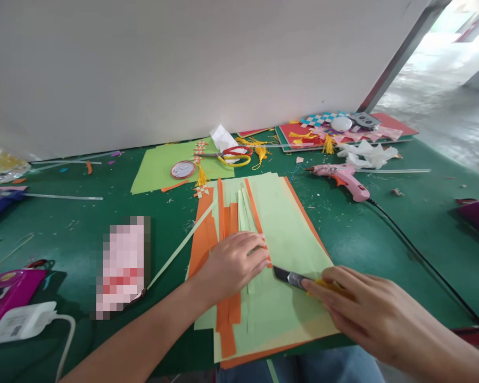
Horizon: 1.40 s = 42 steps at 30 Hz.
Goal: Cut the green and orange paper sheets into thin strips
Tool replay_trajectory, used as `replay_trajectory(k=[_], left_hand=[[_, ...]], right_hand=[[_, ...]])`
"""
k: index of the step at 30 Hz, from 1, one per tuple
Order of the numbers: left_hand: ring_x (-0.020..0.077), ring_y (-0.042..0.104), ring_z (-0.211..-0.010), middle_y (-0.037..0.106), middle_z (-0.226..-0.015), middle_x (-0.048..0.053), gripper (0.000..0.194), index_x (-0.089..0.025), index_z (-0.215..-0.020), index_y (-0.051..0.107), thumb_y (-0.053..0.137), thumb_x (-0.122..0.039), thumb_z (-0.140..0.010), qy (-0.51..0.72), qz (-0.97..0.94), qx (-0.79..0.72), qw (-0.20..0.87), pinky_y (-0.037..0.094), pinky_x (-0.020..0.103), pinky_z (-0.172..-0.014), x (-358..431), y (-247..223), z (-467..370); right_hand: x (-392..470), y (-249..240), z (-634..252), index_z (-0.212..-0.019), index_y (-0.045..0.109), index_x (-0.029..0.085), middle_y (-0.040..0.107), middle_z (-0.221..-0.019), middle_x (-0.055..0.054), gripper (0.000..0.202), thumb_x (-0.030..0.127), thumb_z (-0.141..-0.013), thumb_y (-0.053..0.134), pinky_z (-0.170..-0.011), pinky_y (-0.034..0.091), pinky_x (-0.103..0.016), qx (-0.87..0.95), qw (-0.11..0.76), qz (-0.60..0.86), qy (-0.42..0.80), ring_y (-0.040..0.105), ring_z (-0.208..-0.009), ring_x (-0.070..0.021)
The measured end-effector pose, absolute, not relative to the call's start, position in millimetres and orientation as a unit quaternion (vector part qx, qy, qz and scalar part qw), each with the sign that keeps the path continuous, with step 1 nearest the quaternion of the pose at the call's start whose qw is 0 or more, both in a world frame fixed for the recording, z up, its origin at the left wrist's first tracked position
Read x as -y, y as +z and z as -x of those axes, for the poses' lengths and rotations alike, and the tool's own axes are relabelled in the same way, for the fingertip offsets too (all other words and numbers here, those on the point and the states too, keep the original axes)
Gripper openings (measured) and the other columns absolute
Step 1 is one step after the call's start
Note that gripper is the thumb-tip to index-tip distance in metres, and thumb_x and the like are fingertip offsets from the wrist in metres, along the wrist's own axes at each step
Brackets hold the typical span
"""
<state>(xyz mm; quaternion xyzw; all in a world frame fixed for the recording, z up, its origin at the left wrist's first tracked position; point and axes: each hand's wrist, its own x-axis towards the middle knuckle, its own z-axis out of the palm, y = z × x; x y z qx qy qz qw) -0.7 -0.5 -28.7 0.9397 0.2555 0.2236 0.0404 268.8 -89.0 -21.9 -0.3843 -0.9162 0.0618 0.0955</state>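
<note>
My right hand (355, 298) is closed round the yellow handle of a utility knife (289, 277). Its dark blade points left, its tip close to the lower end of an orange paper strip (254, 206). With fingers curled together, my left hand (235, 260) grips that strip near its lower end and rests on the papers. Beneath both hands lies a stack of pale green paper (295, 234), with orange sheets showing at its edges. More orange strips (234, 308) and narrow pale green strips (245, 213) lie left of the blade, partly hidden by my left hand.
Behind the stack are scissors (235, 155), a round tin (182, 169) and a green sheet (151, 165). A pink glue gun (343, 178) lies right, its black cord running forward. At left are a blurred pink object (122, 266) and a white plug adapter (22, 323). A wall stands behind.
</note>
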Motion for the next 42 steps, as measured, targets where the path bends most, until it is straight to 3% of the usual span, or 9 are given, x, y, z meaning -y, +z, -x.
replay_trajectory(k=[42], left_hand=[[0.0217,0.064,-0.111,0.072,-0.099,0.005,0.018,-0.017,-0.088,0.066,0.051,-0.021,-0.096,0.214,-0.946,-0.239,0.038,0.051,0.041,-0.098,0.8,-27.8,2.5]], right_hand=[[98.9,-22.8,-262.2,-0.134,0.049,0.017,0.058,-0.093,-0.007,0.039,0.02,-0.097,0.037,-0.056,0.051,-0.03,0.92,0.091,0.38,0.034,0.058,-0.069,-0.0149]])
